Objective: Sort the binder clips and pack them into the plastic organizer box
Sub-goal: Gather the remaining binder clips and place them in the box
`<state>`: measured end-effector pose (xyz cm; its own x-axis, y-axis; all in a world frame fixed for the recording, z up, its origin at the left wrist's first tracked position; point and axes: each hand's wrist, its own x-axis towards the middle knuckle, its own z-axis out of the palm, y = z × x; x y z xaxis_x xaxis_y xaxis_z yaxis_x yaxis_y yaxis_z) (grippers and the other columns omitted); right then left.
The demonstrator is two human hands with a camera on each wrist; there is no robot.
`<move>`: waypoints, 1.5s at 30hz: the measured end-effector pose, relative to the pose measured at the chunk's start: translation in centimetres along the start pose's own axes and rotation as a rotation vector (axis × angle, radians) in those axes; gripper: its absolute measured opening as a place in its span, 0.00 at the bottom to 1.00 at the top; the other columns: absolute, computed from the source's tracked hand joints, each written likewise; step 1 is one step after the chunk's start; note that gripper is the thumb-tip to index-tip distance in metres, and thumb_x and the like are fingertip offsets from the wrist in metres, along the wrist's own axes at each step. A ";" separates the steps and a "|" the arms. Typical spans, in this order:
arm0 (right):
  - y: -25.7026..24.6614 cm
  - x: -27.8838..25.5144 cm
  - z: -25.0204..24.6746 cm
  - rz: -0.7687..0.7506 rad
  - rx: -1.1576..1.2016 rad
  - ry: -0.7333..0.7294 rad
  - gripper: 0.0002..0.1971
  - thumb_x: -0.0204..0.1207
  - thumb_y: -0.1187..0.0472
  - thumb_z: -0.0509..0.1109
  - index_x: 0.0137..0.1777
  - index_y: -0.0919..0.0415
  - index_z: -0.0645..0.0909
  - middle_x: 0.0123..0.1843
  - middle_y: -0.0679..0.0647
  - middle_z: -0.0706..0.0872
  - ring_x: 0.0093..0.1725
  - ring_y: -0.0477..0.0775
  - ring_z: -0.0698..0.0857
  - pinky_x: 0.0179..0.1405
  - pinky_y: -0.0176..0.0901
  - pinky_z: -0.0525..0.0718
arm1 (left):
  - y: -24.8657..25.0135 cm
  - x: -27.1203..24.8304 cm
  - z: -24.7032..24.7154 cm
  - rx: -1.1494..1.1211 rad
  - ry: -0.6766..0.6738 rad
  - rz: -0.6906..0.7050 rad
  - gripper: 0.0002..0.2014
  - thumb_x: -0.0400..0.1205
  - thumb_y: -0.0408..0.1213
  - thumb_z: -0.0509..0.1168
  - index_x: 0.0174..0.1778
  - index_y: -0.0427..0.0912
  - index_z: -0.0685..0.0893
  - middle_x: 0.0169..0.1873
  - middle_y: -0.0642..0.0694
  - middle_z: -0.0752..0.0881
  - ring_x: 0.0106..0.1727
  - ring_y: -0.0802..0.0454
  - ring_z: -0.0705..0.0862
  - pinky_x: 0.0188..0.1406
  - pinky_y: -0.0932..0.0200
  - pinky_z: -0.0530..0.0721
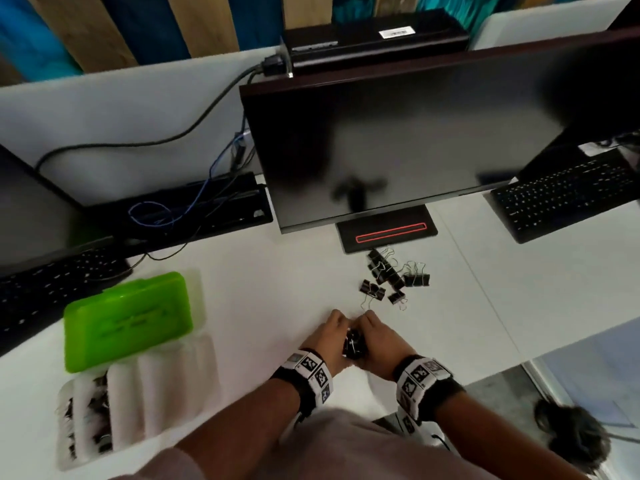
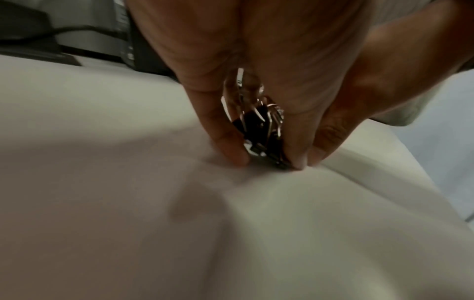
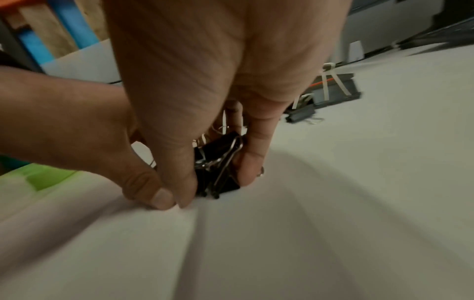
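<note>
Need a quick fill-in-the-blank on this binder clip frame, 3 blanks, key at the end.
1. Both hands, the left hand and the right hand, gather a bunch of black binder clips on the white ____.
2. The organizer box lies open, and its lid is coloured ____.
3. The loose clips still to be packed lie just in front of the ____ stand.

Missing words: desk; green; monitor
</note>
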<state>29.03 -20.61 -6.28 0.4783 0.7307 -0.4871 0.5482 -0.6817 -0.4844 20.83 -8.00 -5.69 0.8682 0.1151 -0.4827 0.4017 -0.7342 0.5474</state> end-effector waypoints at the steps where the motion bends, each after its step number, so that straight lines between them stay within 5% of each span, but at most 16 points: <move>1: -0.9 0.5 0.2 -0.039 -0.026 -0.019 0.28 0.63 0.57 0.75 0.62 0.58 0.70 0.60 0.54 0.74 0.51 0.61 0.83 0.50 0.53 0.82 | -0.8 -0.7 -0.4 0.006 0.016 -0.030 0.30 0.68 0.36 0.76 0.64 0.41 0.72 0.63 0.44 0.69 0.52 0.41 0.84 0.56 0.47 0.83; 13: -11.4 5.2 1.6 -0.307 -0.068 -0.161 0.13 0.64 0.67 0.74 0.49 0.57 0.84 0.47 0.50 0.80 0.50 0.57 0.83 0.44 0.37 0.73 | -11.2 -9.4 -3.6 -0.195 0.287 -0.331 0.08 0.73 0.37 0.72 0.46 0.41 0.84 0.47 0.48 0.76 0.52 0.46 0.81 0.46 0.63 0.73; 19: -15.9 6.9 0.3 -0.406 -0.072 -0.258 0.09 0.63 0.66 0.78 0.44 0.57 0.86 0.46 0.53 0.88 0.45 0.52 0.84 0.47 0.40 0.81 | -12.9 -13.1 -4.8 -0.294 0.462 -0.344 0.09 0.75 0.41 0.72 0.40 0.39 0.84 0.44 0.44 0.79 0.49 0.46 0.82 0.46 0.61 0.76; 24: -20.4 8.4 -0.9 -0.487 0.012 -0.175 0.10 0.63 0.65 0.80 0.40 0.51 0.86 0.43 0.51 0.89 0.41 0.48 0.86 0.45 0.36 0.82 | -14.3 -16.6 -6.8 -0.361 0.660 -0.357 0.08 0.73 0.40 0.73 0.37 0.39 0.84 0.44 0.42 0.82 0.46 0.46 0.82 0.49 0.53 0.81; 30: -27.9 9.4 1.8 -0.686 -0.139 -0.158 0.10 0.65 0.65 0.78 0.45 0.55 0.87 0.46 0.54 0.87 0.46 0.54 0.85 0.50 0.44 0.82 | -17.8 -22.2 -7.5 -0.362 0.838 -0.509 0.08 0.73 0.41 0.72 0.36 0.39 0.85 0.41 0.42 0.85 0.41 0.48 0.84 0.45 0.57 0.82; 35: -34.0 8.7 5.3 -0.866 -0.331 -0.204 0.11 0.71 0.67 0.71 0.53 0.61 0.84 0.53 0.58 0.85 0.54 0.59 0.82 0.53 0.46 0.78 | -19.8 -25.1 -6.2 -0.316 0.800 -0.675 0.09 0.74 0.43 0.71 0.37 0.41 0.85 0.44 0.42 0.87 0.43 0.44 0.86 0.46 0.51 0.85; 45: -36.9 7.3 8.9 -1.007 -0.868 -0.317 0.14 0.80 0.71 0.55 0.60 0.65 0.79 0.60 0.61 0.79 0.63 0.63 0.76 0.54 0.56 0.79 | -19.7 -25.8 -5.0 -0.210 0.631 -0.715 0.10 0.79 0.40 0.64 0.51 0.39 0.83 0.56 0.42 0.81 0.56 0.43 0.83 0.57 0.49 0.83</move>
<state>6.21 9.56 1.61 -0.4924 0.7736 -0.3989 0.8689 0.4632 -0.1743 -8.04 6.87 -0.63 0.3714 0.8689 -0.3271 0.8848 -0.2245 0.4083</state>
